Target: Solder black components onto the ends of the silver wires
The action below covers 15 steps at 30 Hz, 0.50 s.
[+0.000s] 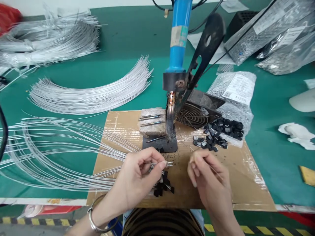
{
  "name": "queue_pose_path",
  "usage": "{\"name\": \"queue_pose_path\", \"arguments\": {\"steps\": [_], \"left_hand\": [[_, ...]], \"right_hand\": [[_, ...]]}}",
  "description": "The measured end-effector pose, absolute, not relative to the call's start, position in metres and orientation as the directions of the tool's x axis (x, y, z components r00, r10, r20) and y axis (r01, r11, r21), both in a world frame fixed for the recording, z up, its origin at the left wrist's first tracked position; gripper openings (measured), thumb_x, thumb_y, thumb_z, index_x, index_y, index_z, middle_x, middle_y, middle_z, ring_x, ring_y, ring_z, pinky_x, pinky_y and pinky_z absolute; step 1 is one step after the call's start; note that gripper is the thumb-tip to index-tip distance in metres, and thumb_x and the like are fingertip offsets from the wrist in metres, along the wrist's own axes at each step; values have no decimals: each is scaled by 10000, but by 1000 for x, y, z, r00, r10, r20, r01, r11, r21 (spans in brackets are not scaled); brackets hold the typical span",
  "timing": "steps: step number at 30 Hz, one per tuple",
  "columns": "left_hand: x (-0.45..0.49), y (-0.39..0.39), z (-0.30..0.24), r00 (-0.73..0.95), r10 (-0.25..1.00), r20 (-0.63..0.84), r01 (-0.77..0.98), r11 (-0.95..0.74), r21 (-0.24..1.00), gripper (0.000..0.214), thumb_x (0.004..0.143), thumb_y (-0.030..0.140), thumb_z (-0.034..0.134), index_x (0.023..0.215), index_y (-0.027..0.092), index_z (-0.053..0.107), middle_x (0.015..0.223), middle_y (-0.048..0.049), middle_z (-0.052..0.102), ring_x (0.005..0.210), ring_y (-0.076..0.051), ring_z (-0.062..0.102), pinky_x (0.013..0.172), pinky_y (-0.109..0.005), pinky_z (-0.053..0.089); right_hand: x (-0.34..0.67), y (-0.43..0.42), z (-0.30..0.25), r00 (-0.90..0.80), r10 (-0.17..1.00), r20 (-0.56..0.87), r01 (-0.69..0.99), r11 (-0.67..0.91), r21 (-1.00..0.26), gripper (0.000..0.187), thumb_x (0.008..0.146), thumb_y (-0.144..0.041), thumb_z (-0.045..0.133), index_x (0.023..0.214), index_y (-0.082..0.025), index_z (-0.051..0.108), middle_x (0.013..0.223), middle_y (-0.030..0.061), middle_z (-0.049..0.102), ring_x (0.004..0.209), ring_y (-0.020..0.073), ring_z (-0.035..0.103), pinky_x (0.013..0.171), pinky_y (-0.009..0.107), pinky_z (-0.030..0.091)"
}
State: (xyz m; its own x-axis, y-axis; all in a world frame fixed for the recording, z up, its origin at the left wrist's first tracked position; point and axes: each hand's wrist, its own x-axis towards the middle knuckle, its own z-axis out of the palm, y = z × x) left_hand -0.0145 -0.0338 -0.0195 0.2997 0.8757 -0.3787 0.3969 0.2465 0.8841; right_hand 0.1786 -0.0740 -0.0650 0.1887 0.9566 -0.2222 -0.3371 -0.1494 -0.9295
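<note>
My left hand (145, 173) is closed in a pinch on thin white wires (118, 154), whose bare ends (169, 163) stick out past the thumb. Below that hand lie black connectors (162, 188), apparently on the ends of other wires. My right hand (209, 173) is closed, fingertips together, apart from the left. A fine strand seems to cross its palm; what the fingers hold is too small to tell. Just ahead of both hands, a blue-handled soldering iron (178, 49) hangs tip down in a black stand (206, 42).
A pale block (152, 123) with metal rods sits by the iron's tip. Loose black connectors (219, 131) spill from a plastic bag (236, 91) beside a fan (194, 114). Cardboard (246, 186) covers the front. Wire bundles (93, 95) lie left; crumpled tissue (296, 132) lies right.
</note>
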Motion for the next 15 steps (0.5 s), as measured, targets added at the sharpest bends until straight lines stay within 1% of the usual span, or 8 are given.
{"name": "queue_pose_path", "arguments": {"steps": [1,3,4,5,6,9,11,15], "left_hand": [[-15,-34,-20,290,876,-386,399,256,881,262,979,391,595,834,179,644,659,17,509,571,-121,396,518,-247,305],[-16,-33,-21,282,874,-395,390,272,880,272,977,405,602,838,177,652,662,12,520,569,-120,397,516,-249,299],[-17,-33,-22,279,876,-394,386,273,881,273,974,407,607,836,177,656,663,9,528,566,-120,397,514,-252,294],[-17,-33,-23,275,879,-390,381,273,884,271,970,407,613,836,177,661,666,6,537,565,-121,398,512,-254,290],[-17,-34,-24,271,882,-386,377,272,885,268,968,408,618,839,178,668,669,3,545,564,-122,399,512,-256,286],[-18,-35,-25,261,884,-387,369,279,887,267,970,411,622,846,182,678,657,9,535,562,-121,392,512,-258,275],[-18,-36,-25,260,886,-384,365,278,888,266,973,410,618,844,185,677,638,21,508,561,-121,378,513,-258,268],[-17,-38,-24,267,900,-345,372,234,898,254,974,389,607,831,189,670,614,39,461,550,-118,338,504,-258,248]], "right_hand": [[183,-73,-66,163,958,-236,-408,-152,-900,293,1045,-395,588,865,-208,724,703,-28,560,498,73,507,452,200,380],[188,-73,-67,53,968,-246,-510,-186,-840,510,1078,-525,418,931,-193,776,790,32,634,543,117,597,467,235,471],[189,-74,-66,4,970,-243,-531,-204,-823,606,1084,-564,341,957,-184,795,801,56,659,558,138,626,479,255,506],[189,-74,-65,-17,969,-248,-529,-219,-820,646,1086,-575,312,965,-180,808,796,69,676,568,148,642,491,263,527],[187,-75,-64,-10,965,-260,-505,-230,-832,620,1088,-560,341,960,-183,817,779,68,683,570,146,646,499,257,534],[177,-77,-59,60,958,-282,-345,-245,-906,327,1048,-416,584,953,-219,827,772,28,686,570,107,644,526,210,536],[171,-77,-56,66,966,-250,-247,-227,-942,186,1005,-346,679,967,-246,831,766,4,679,564,88,645,541,189,539],[165,-74,-54,41,980,-196,-181,-185,-966,98,954,-303,746,945,-276,840,768,-8,697,536,69,630,518,166,520]]}}
